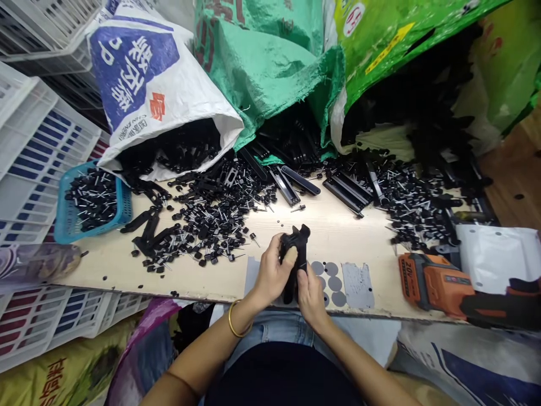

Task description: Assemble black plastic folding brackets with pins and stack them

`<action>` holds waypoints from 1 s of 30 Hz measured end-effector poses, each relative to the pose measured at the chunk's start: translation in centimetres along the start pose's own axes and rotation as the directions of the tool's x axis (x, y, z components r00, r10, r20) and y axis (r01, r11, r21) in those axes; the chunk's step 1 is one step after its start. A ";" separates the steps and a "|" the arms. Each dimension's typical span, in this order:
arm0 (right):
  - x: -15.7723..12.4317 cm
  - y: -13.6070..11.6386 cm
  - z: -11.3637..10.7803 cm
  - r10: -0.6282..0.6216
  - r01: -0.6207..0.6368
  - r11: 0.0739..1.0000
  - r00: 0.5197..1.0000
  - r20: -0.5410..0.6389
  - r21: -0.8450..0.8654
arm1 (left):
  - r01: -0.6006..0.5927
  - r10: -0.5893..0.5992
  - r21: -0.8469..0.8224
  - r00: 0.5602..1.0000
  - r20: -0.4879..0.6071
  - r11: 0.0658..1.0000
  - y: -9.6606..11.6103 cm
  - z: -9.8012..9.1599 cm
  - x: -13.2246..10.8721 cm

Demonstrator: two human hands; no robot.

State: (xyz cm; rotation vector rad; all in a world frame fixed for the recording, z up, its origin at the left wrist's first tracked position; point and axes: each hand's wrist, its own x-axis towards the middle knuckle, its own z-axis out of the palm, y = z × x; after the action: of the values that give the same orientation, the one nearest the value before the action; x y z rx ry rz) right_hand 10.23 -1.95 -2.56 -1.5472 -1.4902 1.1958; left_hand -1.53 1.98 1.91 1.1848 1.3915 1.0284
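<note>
Close to the bench's front edge, my left hand (274, 269) is closed around a black plastic part (301, 242) with a notched, hooked top end. My right hand (311, 296) grips the same part lower down from its right side. The part stands roughly upright between both hands, and my fingers hide much of its middle. Just right of my hands lie several grey discs (333, 283) and a grey rectangular sheet (357, 285). Beyond my hands are long black strips (300, 180) and a pair of dark bars (347, 193).
Heaps of black-headed metal pins (211, 220) spread over the wooden bench (262, 225). A blue basket (127, 203) of pins stands left. Behind lie a white sack (177, 96), green sack (270, 67) and bright green bag (380, 51). An orange power tool (439, 285) rests right.
</note>
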 end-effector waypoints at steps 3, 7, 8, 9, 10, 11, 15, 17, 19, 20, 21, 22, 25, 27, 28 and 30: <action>0.3 -0.4 -0.5 -0.125 0.115 0.981 0.991 -0.051 -0.156 | 0.002 0.001 0.065 0.999 -0.048 0.998 0.4 0.1 -0.1; 0.9 -1.2 -1.4 -0.111 0.121 0.988 0.989 0.099 -0.093 | -0.076 0.075 0.036 0.996 0.038 0.996 0.5 -1.0 0.1; 1.0 -1.4 -2.0 -0.100 0.113 0.991 0.982 0.160 -0.073 | -0.082 0.080 0.019 0.993 0.082 0.996 0.5 -1.5 0.1; 1.3 -1.7 -2.8 -0.104 0.121 0.990 0.972 0.210 -0.070 | -0.084 0.081 0.018 0.988 0.129 0.996 0.5 -2.1 -0.1; 1.5 -2.0 -3.7 -0.125 0.152 0.985 0.957 0.262 -0.083 | -0.088 0.080 0.039 0.980 0.182 0.995 0.5 -2.8 -0.4; 1.7 -2.3 -4.9 -0.157 0.201 0.973 0.935 0.318 -0.110 | -0.103 0.081 0.076 0.966 0.244 0.992 0.6 -3.6 -0.8; 2.0 -3.8 -9.3 -0.264 0.426 0.881 0.803 0.534 -0.205 | -0.212 0.072 0.222 0.858 0.509 0.952 1.6 -6.1 -2.3; 1.6 -4.5 -9.9 -0.276 0.447 0.865 0.803 0.529 -0.227 | -0.220 0.072 0.215 0.838 0.541 0.951 2.1 -6.4 -2.5; 0.8 -4.7 -9.0 -0.241 0.363 0.905 0.868 0.435 -0.222 | -0.205 0.101 0.169 0.871 0.481 0.964 2.2 -5.9 -2.1; 0.4 -4.7 -8.1 -0.203 0.291 0.934 0.908 0.366 -0.205 | -0.180 0.112 0.128 0.901 0.418 0.975 2.1 -5.4 -1.8; 0.0 -4.5 -7.0 -0.152 0.210 0.961 0.944 0.292 -0.178 | -0.143 0.107 0.079 0.931 0.348 0.987 2.0 -4.7 -1.5; -0.4 -4.2 -5.7 -0.096 0.129 0.982 0.970 0.223 -0.140 | -0.098 0.087 0.025 0.957 0.277 0.995 1.8 -4.0 -1.3; -1.4 -3.5 -2.2 0.024 -0.026 0.999 0.996 0.090 0.020 | -0.002 0.020 -0.153 0.993 0.119 0.988 1.5 -1.7 -1.4; -2.0 -3.4 -0.6 0.006 -0.013 0.992 0.999 0.053 0.123 | -0.008 0.023 -0.251 0.998 0.054 0.968 1.8 -0.4 -1.9; -2.3 -3.5 0.0 -0.026 0.020 0.986 0.999 0.034 0.166 | -0.019 0.028 -0.296 0.999 0.024 0.955 2.0 0.1 -2.1; -2.9 -3.7 0.6 -0.091 0.089 0.967 0.996 -0.003 0.239 | -0.022 0.021 -0.363 1.000 -0.008 0.932 2.6 0.7 -2.3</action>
State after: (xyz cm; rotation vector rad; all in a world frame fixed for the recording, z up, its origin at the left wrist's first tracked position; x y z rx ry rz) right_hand 8.48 -4.42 1.07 -1.3019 -1.3508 1.2787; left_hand -0.44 0.08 4.68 0.9244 1.1304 1.2425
